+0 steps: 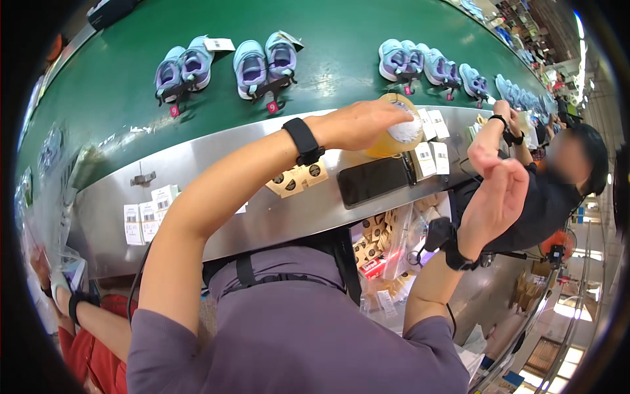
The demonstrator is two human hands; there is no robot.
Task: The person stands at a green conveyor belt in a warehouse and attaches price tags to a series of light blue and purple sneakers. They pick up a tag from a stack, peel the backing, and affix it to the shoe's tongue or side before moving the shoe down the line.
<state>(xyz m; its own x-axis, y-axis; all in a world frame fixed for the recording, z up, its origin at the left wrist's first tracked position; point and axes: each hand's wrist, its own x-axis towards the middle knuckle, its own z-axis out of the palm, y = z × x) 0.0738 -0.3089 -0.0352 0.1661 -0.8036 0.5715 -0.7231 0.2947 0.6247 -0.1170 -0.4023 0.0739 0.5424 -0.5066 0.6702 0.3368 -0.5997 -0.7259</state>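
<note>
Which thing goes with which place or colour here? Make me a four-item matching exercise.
Things:
1. Left hand
2. Right hand
3. Black phone
4. Long work surface bearing the shoes

Matches:
A. Green
B. To the phone's right
C. Lying on the metal ledge
D. At the round yellow item

Pairs: 1-D, 2-B, 3-C, 4-A
</note>
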